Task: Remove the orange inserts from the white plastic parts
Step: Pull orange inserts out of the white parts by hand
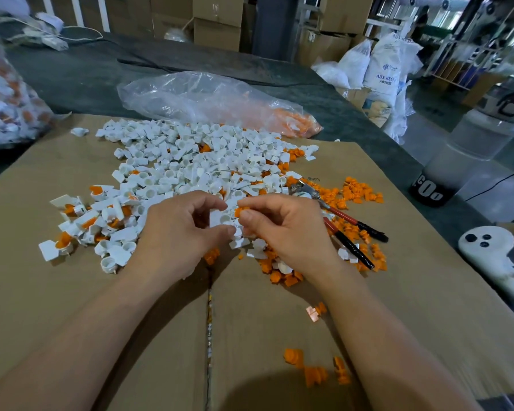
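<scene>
Insert [238, 211] sits pinched in right hand [282, 226], white part [222, 218] in left hand [175, 232].

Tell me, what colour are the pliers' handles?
The pliers' handles are red with black ends, seen in the head view.

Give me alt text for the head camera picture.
Over a cardboard sheet, the left hand holds a white part while the right hand pinches an orange insert. A heap of white parts, loose orange inserts and red-handled pliers lie around.
</scene>
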